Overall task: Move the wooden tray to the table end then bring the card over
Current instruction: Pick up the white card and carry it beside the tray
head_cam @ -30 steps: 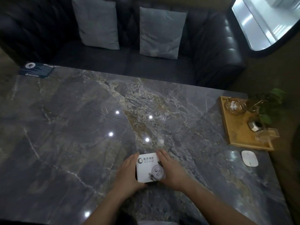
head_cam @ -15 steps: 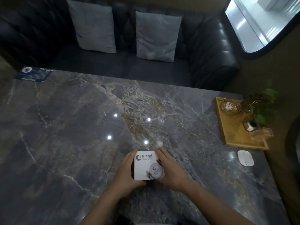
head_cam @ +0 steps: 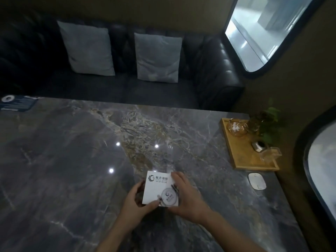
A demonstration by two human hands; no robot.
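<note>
A white square card (head_cam: 158,186) with a logo and a round print sits low over the dark marble table (head_cam: 72,151), near its front edge. My left hand (head_cam: 135,202) grips the card's left and bottom edge. My right hand (head_cam: 185,195) holds its right side, fingers over the top corner. The wooden tray (head_cam: 241,157) lies at the table's right end against the wall, apart from both hands. It carries a glass bowl (head_cam: 236,127), a small metal pot (head_cam: 260,146) and a clear glass pitcher (head_cam: 271,154).
A small white oval device (head_cam: 256,180) lies just in front of the tray. A green plant (head_cam: 267,122) stands at the tray's far right corner. A dark blue leaflet (head_cam: 18,102) rests at the table's far left. A black sofa (head_cam: 127,91) with two grey cushions runs behind the table.
Both hands stay on the card, which has tipped slightly with its top edge raised. The head view has shifted, so the tray and sofa sit lower and further right in the frame.
</note>
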